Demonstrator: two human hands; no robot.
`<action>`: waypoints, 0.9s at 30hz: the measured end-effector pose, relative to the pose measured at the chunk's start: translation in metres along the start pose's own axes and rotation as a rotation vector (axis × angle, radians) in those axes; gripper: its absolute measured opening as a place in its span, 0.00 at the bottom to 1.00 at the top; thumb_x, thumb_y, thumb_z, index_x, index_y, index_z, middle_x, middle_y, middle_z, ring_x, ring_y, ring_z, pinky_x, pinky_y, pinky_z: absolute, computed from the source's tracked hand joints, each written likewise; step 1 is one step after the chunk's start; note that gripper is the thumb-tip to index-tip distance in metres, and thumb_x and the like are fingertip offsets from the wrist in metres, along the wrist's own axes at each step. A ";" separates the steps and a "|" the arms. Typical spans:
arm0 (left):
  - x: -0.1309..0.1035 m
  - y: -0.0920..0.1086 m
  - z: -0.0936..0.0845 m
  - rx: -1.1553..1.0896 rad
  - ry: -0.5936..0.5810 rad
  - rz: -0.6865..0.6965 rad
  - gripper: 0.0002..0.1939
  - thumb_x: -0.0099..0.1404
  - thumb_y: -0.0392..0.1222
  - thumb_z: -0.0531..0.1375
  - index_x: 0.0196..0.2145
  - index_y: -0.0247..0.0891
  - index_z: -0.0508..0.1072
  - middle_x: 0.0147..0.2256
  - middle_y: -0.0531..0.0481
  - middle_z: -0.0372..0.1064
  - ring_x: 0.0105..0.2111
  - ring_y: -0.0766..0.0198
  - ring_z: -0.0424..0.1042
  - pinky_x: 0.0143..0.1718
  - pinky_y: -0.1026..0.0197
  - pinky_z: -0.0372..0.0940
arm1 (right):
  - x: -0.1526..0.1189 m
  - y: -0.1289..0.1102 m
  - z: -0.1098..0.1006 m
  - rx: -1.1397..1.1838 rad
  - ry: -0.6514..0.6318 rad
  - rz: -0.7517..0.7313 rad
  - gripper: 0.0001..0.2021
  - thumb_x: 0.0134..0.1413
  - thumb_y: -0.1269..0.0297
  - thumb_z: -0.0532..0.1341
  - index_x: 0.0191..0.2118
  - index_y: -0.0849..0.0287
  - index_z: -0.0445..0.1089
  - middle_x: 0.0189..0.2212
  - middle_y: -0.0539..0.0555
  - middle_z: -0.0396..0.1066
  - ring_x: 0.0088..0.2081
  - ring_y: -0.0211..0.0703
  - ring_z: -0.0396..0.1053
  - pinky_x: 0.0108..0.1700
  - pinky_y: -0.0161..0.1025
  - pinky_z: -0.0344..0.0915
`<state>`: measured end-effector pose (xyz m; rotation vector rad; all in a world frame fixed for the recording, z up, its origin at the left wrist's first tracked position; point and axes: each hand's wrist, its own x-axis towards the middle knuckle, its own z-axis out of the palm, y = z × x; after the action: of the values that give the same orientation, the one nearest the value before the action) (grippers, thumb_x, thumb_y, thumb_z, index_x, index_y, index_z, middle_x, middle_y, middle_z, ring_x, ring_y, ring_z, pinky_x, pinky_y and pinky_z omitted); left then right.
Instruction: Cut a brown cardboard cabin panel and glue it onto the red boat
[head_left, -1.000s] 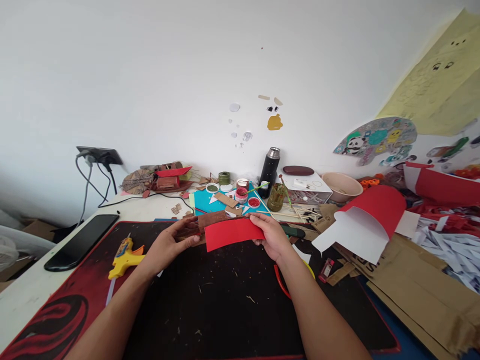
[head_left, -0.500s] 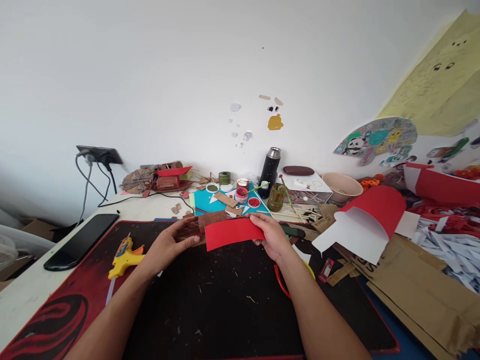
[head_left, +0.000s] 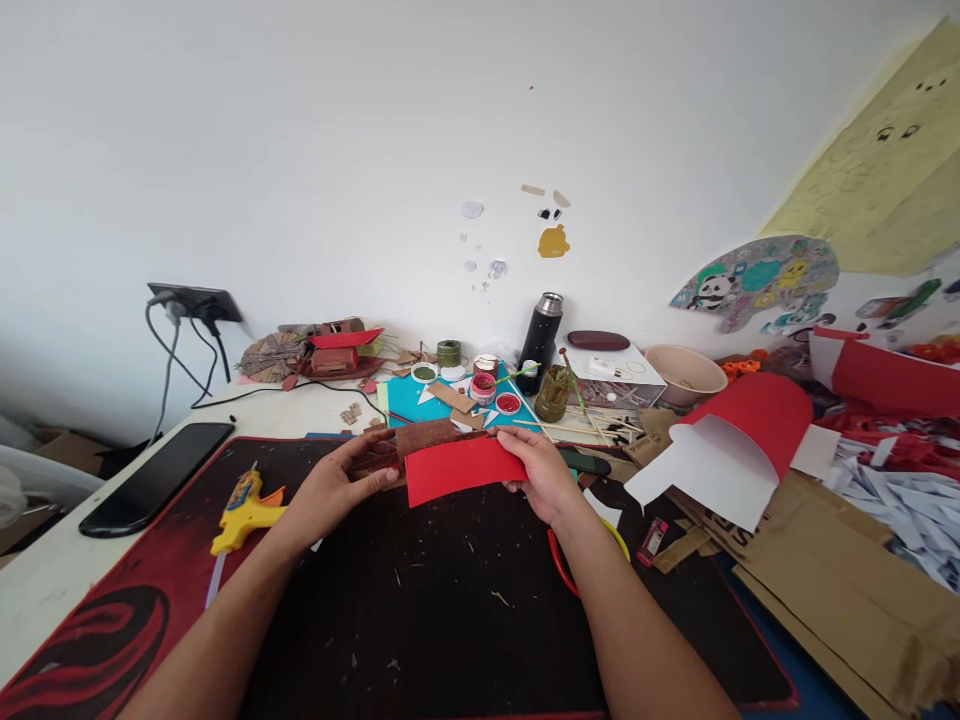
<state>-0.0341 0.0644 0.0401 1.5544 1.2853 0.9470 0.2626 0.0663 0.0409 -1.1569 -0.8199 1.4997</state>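
Observation:
My left hand (head_left: pixel 349 482) grips the left end of a brown painted cardboard piece (head_left: pixel 426 436), thumb in front and fingers behind. Between the thumb and fingers of my right hand (head_left: pixel 538 470) is the right end of a red paper strip (head_left: pixel 465 468). The strip's left edge lies against the front of the brown piece, which it partly covers. Both are held above the black desk mat (head_left: pixel 435 610). Whether my right fingers also hold the brown piece behind the paper is hidden.
Left of my hands are a yellow glue gun (head_left: pixel 244 515) and a black phone (head_left: pixel 157 478). Paint pots (head_left: pixel 483 387) and a black thermos (head_left: pixel 541 335) stand behind. Scissors (head_left: pixel 561 565) lie under my right forearm. Cardboard sheets (head_left: pixel 847 580) and rolled red paper (head_left: pixel 757 420) are at right.
The red strip has shifted slightly left and down, showing a little more of its face. Both hands keep their hold, and the view has moved very slightly.

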 end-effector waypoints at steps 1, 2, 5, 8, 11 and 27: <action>0.000 0.001 0.000 -0.003 0.000 -0.002 0.42 0.53 0.66 0.72 0.60 0.42 0.74 0.53 0.40 0.81 0.53 0.42 0.80 0.54 0.42 0.76 | 0.000 0.000 0.000 0.000 0.002 0.001 0.14 0.50 0.58 0.72 0.40 0.59 0.79 0.25 0.51 0.76 0.18 0.36 0.65 0.15 0.31 0.55; 0.000 0.001 0.000 -0.006 0.000 -0.004 0.42 0.53 0.66 0.72 0.59 0.42 0.75 0.53 0.40 0.81 0.52 0.42 0.80 0.54 0.42 0.76 | 0.001 0.001 0.000 0.001 0.005 0.002 0.13 0.50 0.58 0.72 0.41 0.59 0.79 0.25 0.50 0.76 0.18 0.36 0.65 0.15 0.31 0.55; -0.001 0.003 0.001 -0.016 0.001 -0.006 0.41 0.52 0.66 0.73 0.58 0.43 0.75 0.51 0.41 0.82 0.52 0.41 0.80 0.54 0.42 0.76 | 0.002 0.002 0.000 0.002 0.009 0.007 0.14 0.50 0.58 0.72 0.41 0.58 0.79 0.25 0.50 0.76 0.18 0.36 0.65 0.15 0.31 0.56; -0.001 0.005 0.002 -0.022 0.000 -0.009 0.42 0.52 0.66 0.72 0.58 0.42 0.75 0.50 0.41 0.82 0.52 0.41 0.80 0.54 0.42 0.76 | 0.002 0.002 -0.001 0.007 0.010 0.009 0.14 0.49 0.58 0.72 0.41 0.59 0.79 0.25 0.50 0.76 0.18 0.36 0.65 0.15 0.31 0.55; -0.001 0.007 0.002 -0.021 -0.004 -0.014 0.42 0.52 0.67 0.72 0.58 0.42 0.75 0.51 0.40 0.81 0.52 0.41 0.80 0.54 0.42 0.76 | 0.002 0.001 -0.001 0.012 0.008 0.005 0.15 0.49 0.57 0.73 0.41 0.59 0.79 0.25 0.50 0.76 0.18 0.36 0.65 0.15 0.31 0.55; -0.003 0.007 0.002 0.012 -0.002 -0.016 0.42 0.52 0.68 0.71 0.59 0.43 0.75 0.51 0.42 0.81 0.52 0.41 0.80 0.54 0.42 0.76 | -0.001 -0.001 0.000 0.006 0.001 -0.010 0.14 0.49 0.57 0.73 0.40 0.59 0.80 0.26 0.51 0.76 0.18 0.36 0.65 0.16 0.31 0.55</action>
<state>-0.0305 0.0607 0.0465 1.5522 1.3023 0.9284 0.2624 0.0658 0.0421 -1.1478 -0.8186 1.4924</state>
